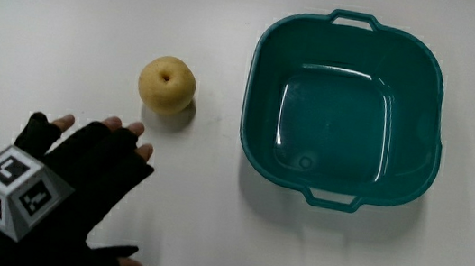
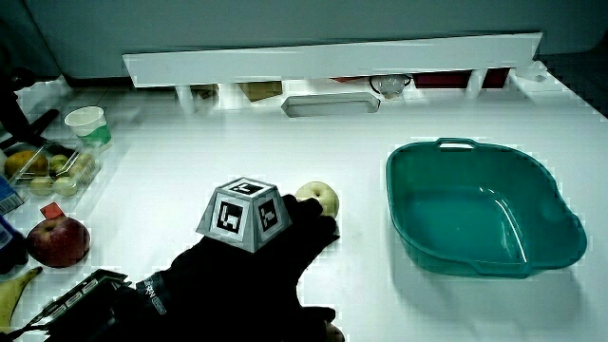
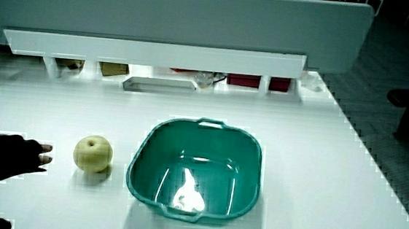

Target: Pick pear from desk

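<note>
The hand (image 1: 77, 181) lies low over the white table (image 1: 98, 7), nearer to the person than anything else in the main view, with its forearm running off toward the person. Its fingers (image 1: 111, 127) are spread and stretched forward, bare at the tips, the thumb held out apart from them, and they hold nothing. The patterned cube (image 1: 14, 194) sits on the back of the glove, and shows plainly in a side view (image 2: 244, 216) as well.

The pear (image 1: 167, 83), yellow and upright with its dimple turned up, rests on the table just ahead of the fingertips, with a small gap between; in a side view (image 3: 93, 153) that gap is clear too. In a side view (image 2: 319, 198) the hand covers the pear's lower part, so contact there is hard to judge, though it seems untouched.

Beside the pear stands a teal basin (image 1: 257, 81) with two handles, holding nothing. In a side view, toward the table's edge, lie an apple (image 2: 57, 240), a banana (image 2: 13, 294), a clear box of fruit (image 2: 52, 171) and a white cup (image 2: 86, 124).
</note>
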### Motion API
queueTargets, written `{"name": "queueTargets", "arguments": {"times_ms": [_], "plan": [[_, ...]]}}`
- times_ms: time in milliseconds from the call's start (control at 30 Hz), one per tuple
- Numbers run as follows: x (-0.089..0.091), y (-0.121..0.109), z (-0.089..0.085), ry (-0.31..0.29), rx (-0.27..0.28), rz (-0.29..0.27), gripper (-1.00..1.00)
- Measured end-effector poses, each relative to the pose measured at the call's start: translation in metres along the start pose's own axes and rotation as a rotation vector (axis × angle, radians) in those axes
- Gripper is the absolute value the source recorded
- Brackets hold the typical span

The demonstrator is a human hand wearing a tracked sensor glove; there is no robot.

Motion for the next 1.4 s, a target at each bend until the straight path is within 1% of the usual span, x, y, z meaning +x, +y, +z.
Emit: {"name": "queueTargets", "arguments": {"times_ms": [33, 67, 100, 133, 167, 200, 233, 300, 333, 367, 400, 433, 467, 500, 533, 567, 600, 633, 667, 700, 733, 767, 800, 833, 867, 900, 933, 967, 1000, 1033, 1067, 1167, 1200, 1267, 1300, 1400], "plan": [[-0.003, 0.003, -0.001, -0.025, -0.018, 0.001, 0.0], [-0.004, 0.005, 0.002, 0.019, 0.011, -0.018, 0.0], [-0.014, 0.013, -0.009, -0.086, -0.034, -0.015, 0.0], [-0.013, 0.014, -0.004, -0.04, 0.003, -0.005, 0.0], [-0.016, 0.017, -0.002, -0.025, 0.013, -0.008, 0.0], [-0.017, 0.019, 0.001, -0.002, 0.033, 0.004, 0.0], [-0.024, 0.024, -0.002, -0.093, -0.005, 0.01, 0.0], [-0.024, 0.027, 0.008, -0.071, -0.005, 0.041, 0.0], [-0.029, 0.032, 0.005, -0.101, 0.002, 0.037, 0.0], [-0.029, 0.034, 0.009, -0.082, 0.011, 0.042, 0.0], [-0.031, 0.037, 0.011, -0.076, 0.011, 0.055, 0.0], [-0.037, 0.042, 0.008, -0.097, 0.017, 0.037, 0.0], [-0.038, 0.045, 0.012, -0.126, -0.004, 0.053, 0.0], [-0.039, 0.047, 0.014, -0.114, 0.017, 0.06, 0.0], [-0.042, 0.051, 0.015, -0.155, -0.019, 0.089, 0.0], [-0.044, 0.055, 0.016, -0.155, -0.027, 0.093, 0.0], [-0.047, 0.061, 0.016, -0.148, 0.019, 0.076, 0.0], [-0.05, 0.067, 0.016, -0.18, -0.023, 0.104, 0.0], [-0.051, 0.071, 0.018, -0.162, 0.007, 0.089, 0.0], [-0.055, 0.076, 0.017, -0.184, -0.031, 0.116, 0.0], [-0.058, 0.082, 0.016, -0.194, -0.015, 0.112, 0.0], [-0.061, 0.086, 0.016, -0.202, -0.009, 0.112, 0.0], [-0.063, 0.09, 0.017, -0.195, -0.014, 0.1, 0.0], [-0.08, 0.104, 0.002, -0.202, -0.042, 0.132, 0.0], [-0.066, 0.097, 0.018, -0.229, -0.032, 0.123, 0.0], [-0.066, 0.101, 0.019, -0.238, -0.043, 0.129, 0.0], [-0.069, 0.105, 0.018, -0.277, -0.07, 0.15, 0.0], [-0.069, 0.109, 0.019, -0.291, -0.078, 0.159, 0.0], [-0.071, 0.114, 0.018, -0.301, -0.081, 0.159, 0.0], [-0.07, 0.118, 0.02, -0.286, -0.08, 0.147, 0.0], [-0.073, 0.123, 0.017, -0.31, -0.09, 0.16, 0.0], [-0.077, 0.137, 0.015, -0.305, -0.112, 0.157, 0.0], [-0.078, 0.141, 0.014, -0.317, -0.129, 0.178, 0.0], [-0.083, 0.151, 0.01, -0.328, -0.149, 0.182, 0.0], [-0.086, 0.157, 0.006, -0.346, -0.159, 0.189, 0.0], [-0.09, 0.167, 0.001, -0.362, -0.2, 0.218, 0.0]]}}
